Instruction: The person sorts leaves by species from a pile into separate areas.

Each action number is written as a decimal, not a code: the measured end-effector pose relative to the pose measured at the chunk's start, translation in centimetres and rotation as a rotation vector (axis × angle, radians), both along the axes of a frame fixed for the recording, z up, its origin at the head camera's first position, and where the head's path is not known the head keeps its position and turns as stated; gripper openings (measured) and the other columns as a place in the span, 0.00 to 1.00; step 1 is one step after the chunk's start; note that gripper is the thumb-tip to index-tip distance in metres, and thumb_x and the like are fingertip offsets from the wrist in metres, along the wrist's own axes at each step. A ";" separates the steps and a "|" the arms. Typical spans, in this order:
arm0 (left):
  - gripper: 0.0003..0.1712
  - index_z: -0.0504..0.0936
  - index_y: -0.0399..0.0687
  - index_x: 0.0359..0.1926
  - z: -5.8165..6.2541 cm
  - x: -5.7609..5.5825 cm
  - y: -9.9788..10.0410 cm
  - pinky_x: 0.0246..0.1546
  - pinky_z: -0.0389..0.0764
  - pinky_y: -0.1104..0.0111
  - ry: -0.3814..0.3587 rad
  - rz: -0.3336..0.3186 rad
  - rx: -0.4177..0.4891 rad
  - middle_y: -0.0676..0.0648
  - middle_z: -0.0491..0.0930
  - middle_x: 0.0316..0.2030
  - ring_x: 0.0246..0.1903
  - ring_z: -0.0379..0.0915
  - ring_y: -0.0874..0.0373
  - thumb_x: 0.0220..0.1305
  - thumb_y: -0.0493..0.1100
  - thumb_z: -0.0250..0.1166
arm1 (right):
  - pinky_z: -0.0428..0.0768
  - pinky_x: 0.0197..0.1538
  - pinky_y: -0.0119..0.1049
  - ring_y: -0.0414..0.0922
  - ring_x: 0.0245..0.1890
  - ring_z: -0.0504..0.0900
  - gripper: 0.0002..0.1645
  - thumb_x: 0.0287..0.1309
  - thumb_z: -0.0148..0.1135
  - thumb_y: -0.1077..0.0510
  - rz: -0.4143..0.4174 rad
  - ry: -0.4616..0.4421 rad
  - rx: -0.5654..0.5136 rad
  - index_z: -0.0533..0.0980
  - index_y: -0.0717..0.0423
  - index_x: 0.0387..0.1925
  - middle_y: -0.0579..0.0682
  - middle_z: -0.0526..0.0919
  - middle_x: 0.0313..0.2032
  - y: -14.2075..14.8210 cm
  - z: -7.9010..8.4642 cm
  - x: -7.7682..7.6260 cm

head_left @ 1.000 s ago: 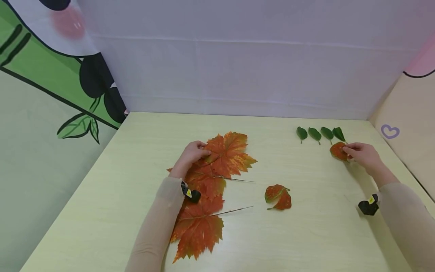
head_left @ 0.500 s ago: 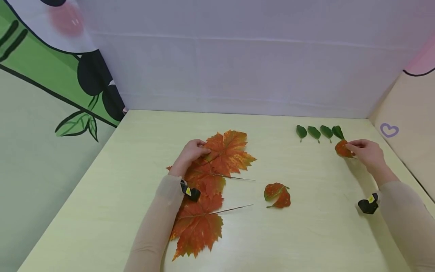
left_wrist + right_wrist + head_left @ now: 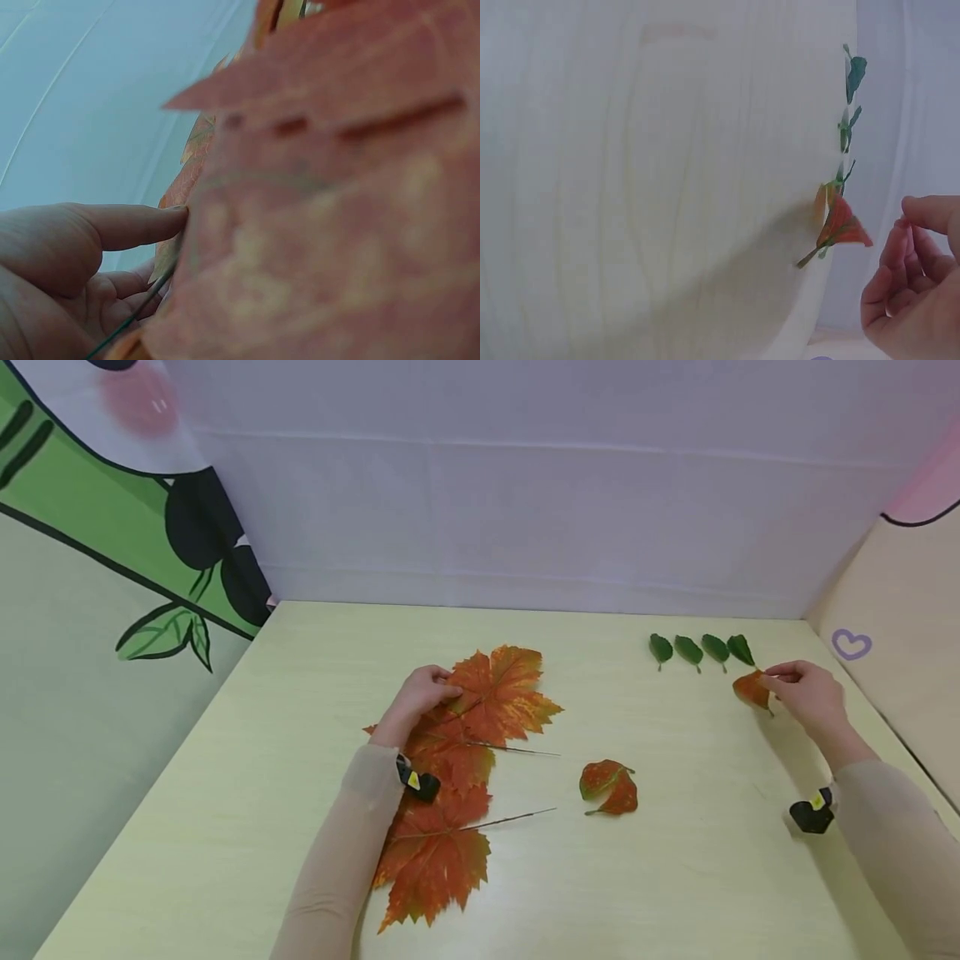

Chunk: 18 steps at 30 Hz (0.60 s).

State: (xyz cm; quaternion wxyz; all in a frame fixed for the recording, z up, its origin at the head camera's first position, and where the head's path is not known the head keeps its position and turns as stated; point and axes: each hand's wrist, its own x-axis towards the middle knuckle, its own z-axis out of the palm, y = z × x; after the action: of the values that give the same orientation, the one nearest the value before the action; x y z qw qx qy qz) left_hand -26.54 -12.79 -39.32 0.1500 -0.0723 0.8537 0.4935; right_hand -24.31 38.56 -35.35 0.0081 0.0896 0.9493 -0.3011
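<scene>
In the head view, my left hand (image 3: 420,697) pinches the edge of the uppermost large orange-red maple leaf (image 3: 506,689). The left wrist view shows the thumb (image 3: 142,225) against that leaf and other fingers behind it. More maple leaves (image 3: 438,852) overlap below, partly covered by my left forearm. My right hand (image 3: 810,693) is at the far right, thumb and forefinger together. A small red leaf (image 3: 750,691) appears at those fingertips in the head view. In the right wrist view, a gap shows between the small red leaf (image 3: 844,225) and the fingers, so its hold is unclear.
Several small green leaves (image 3: 687,649) lie in a row at the back right of the pale table (image 3: 315,643). More small red-green leaf material (image 3: 618,789) lies right of the maple leaves. A pale cloth wall (image 3: 525,527) stands behind the table.
The small red leaf at my right fingertips has turned, and its stem now points down. My left hand stays at the maple leaf. The whole view has shifted slightly.
</scene>
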 end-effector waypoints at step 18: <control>0.24 0.70 0.37 0.52 -0.9 -0.6 -0.2 0.42 0.73 0.63 0.022 -0.005 -0.020 0.41 0.74 0.42 0.38 0.69 0.52 0.57 0.44 0.63 | 0.73 0.34 0.35 0.44 0.30 0.78 0.20 0.56 0.58 0.44 0.562 -0.169 -0.059 0.76 0.56 0.40 0.50 0.80 0.32 -11.5 -0.2 2.7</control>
State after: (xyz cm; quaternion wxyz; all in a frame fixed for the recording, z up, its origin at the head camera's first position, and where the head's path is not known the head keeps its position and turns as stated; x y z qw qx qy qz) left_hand -27.13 -12.99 -40.19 0.1412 -0.0663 0.8603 0.4853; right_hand -21.63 27.04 -35.52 0.1728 -0.1525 0.9238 -0.3058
